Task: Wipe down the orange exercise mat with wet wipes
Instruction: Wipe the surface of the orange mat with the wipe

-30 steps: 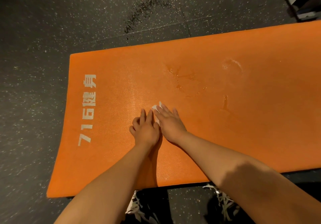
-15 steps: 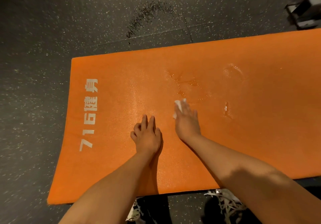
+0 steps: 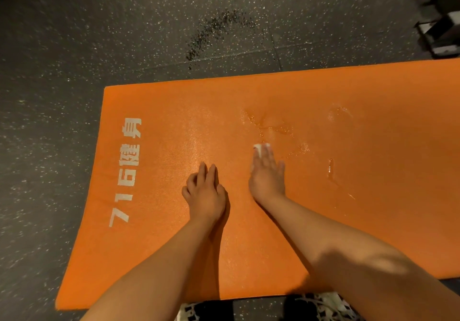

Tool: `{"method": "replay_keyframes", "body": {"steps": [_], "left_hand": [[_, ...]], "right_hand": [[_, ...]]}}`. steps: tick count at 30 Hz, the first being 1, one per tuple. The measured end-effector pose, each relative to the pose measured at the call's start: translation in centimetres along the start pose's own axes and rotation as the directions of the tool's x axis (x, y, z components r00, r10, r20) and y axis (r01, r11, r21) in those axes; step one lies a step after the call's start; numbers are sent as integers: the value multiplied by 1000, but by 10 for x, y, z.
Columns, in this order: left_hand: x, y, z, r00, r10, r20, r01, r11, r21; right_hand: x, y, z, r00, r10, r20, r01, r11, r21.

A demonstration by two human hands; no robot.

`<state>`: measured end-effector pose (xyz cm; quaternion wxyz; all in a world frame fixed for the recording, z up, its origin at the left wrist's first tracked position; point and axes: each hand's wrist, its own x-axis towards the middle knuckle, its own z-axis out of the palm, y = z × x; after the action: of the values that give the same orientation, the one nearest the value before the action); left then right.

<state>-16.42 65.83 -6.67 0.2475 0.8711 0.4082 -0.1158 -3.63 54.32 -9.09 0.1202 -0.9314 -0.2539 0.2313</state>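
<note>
Since a second ago the right hand (image 3: 267, 173) has slid away from the left hand (image 3: 205, 193), out to the right and further up the orange mat (image 3: 373, 221), carrying the wet wipe (image 3: 258, 147) with it. The left hand has stayed where it was.

Right now the right hand lies flat with its fingers straight and close together, pressing the wipe onto the mat. Only a small white edge of the wipe shows past the fingertips. The left hand rests palm down on the mat, holding nothing, with its fingers pointing forward; it seems to be propping the person up.

The mat lies flat on the dark speckled floor (image 3: 99, 34), its white lettering (image 3: 129, 168) at the left end. Shiny wet streaks (image 3: 273, 126) sit just beyond the wipe, another narrow wet mark (image 3: 330, 168) lies to the right of the hand, and a faint ring (image 3: 339, 115) shows further on.

The step in hand looks like the wiping itself, about midway, with the patch near the lettering seemingly done. The next move probably calls for pushing the wipe on through those streaks with steady, even pressure, then working rightward. The far right stretch runs out of view, so the person may need to shift along.
</note>
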Motion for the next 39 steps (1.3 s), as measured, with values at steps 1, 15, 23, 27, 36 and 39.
{"method": "replay_keyframes", "body": {"steps": [1,15,23,27,36,39], "left_hand": [[3,2,1,1000,-4,16,4,1000,-3],[5,3,-4,994,2,112,-8,999,53],[4,1,-2,998,11,69,-12,1000,15],[11,11,-8,998,-30,63,30,1000,0],[41,12,-10,999,-32,33,33,999,-36],[42,11,-8,999,-36,34,36,999,8]], "right_hand": [[4,2,-2,998,58,-20,-58,998,-11],[14,-4,-4,1000,-2,14,2,1000,-4],[7,-43,11,908,-326,263,343,939,-24],[15,-24,4,971,-206,123,213,976,-48],[31,-53,6,968,-195,157,196,981,10],[40,-47,6,938,-312,155,324,944,-64]]}}
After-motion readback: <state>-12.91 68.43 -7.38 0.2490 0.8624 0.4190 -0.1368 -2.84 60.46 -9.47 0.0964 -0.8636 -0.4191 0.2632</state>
